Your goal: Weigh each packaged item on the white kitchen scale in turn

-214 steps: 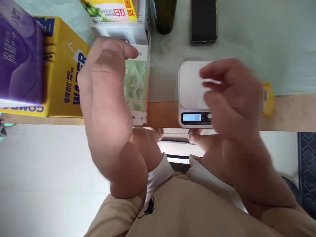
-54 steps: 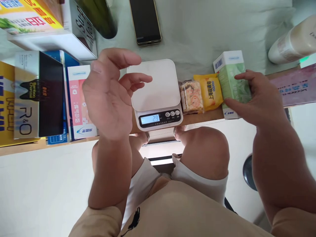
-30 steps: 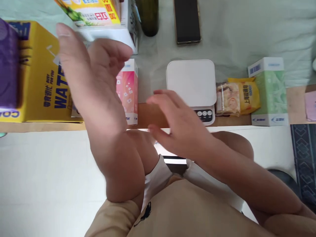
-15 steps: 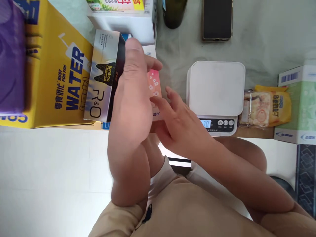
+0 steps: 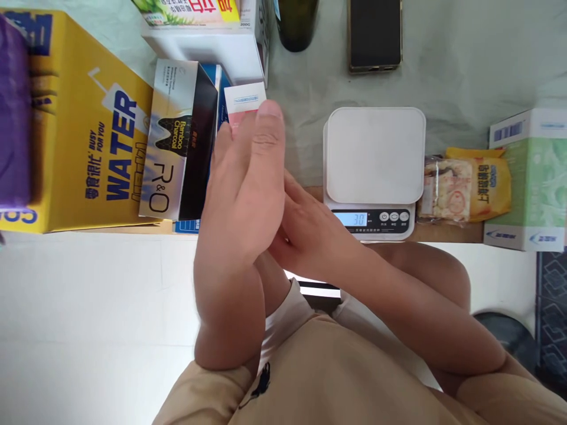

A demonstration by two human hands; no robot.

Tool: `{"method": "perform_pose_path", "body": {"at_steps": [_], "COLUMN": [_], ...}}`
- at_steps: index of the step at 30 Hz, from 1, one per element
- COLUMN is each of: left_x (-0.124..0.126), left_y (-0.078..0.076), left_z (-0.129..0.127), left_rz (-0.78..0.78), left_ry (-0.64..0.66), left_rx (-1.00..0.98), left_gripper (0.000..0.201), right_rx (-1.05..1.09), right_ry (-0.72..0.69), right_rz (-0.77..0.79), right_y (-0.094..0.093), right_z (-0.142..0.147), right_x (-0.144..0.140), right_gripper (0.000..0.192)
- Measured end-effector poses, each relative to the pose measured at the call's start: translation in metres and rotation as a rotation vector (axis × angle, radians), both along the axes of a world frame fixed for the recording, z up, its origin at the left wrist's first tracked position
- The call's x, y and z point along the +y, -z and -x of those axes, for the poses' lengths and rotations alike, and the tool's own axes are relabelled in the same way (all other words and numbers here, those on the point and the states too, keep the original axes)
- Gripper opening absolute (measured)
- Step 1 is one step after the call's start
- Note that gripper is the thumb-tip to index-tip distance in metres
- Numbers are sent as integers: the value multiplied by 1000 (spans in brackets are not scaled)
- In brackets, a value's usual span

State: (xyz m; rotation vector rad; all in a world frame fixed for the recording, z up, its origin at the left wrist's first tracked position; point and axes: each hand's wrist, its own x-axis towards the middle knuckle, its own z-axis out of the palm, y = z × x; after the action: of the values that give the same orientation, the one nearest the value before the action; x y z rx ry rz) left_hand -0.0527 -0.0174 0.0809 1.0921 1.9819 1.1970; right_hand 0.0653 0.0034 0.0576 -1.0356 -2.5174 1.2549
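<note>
My left hand (image 5: 248,177) lies over a pink and white box (image 5: 245,97), fingers stretched forward and thumb along its right edge. Most of the box is hidden beneath it; I cannot make out a grip. Close against the left hand's right side is my right hand (image 5: 305,227), its fingertips covered, so their hold cannot be seen. Left of the hands stands a silver and black R&O Bamboo Charcoal box (image 5: 170,136), with a blue box (image 5: 217,77) beside it. To the right, a white kitchen scale (image 5: 375,156) bears nothing on its plate and reads 30.
A yellow WATER carton (image 5: 106,118) and a purple package (image 5: 13,112) stand left. Behind are a white box (image 5: 204,47), a dark bottle (image 5: 296,23) and a phone (image 5: 375,35). A yellow snack packet (image 5: 489,183) and a green-white box (image 5: 527,183) sit right of the scale.
My left hand has turned over the pink box, its fingers stretching forward. My right hand has moved left, its spread fingers now hidden behind the left hand. The view has shifted slightly right.
</note>
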Motion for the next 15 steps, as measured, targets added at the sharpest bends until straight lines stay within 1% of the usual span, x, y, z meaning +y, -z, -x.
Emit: {"method": "perform_pose_path", "body": {"at_steps": [2, 4, 7, 9, 11, 13, 15], "left_x": [5, 11, 16, 18, 17, 15, 14], "left_y": [-3, -2, 4, 10, 12, 7, -6], "left_z": [0, 1, 4, 5, 5, 1, -7], "left_rz": [30, 63, 98, 113, 97, 55, 23], "left_ry": [-6, 1, -8, -34, -58, -82, -92], "left_rx": [23, 43, 79, 86, 37, -74, -166], "left_gripper": [65, 68, 65, 62, 60, 62, 65], "right_rx": [33, 61, 104, 127, 134, 122, 112], "right_ry": [20, 56, 101, 105, 116, 147, 177], "right_rz": [22, 40, 62, 85, 114, 131, 117], "right_y": [1, 1, 5, 7, 8, 5, -3], "right_z": [-1, 0, 5, 8, 10, 9, 2], "right_x": [0, 0, 1, 1, 1, 0, 0], "right_gripper": [64, 68, 78, 79, 78, 79, 81]}}
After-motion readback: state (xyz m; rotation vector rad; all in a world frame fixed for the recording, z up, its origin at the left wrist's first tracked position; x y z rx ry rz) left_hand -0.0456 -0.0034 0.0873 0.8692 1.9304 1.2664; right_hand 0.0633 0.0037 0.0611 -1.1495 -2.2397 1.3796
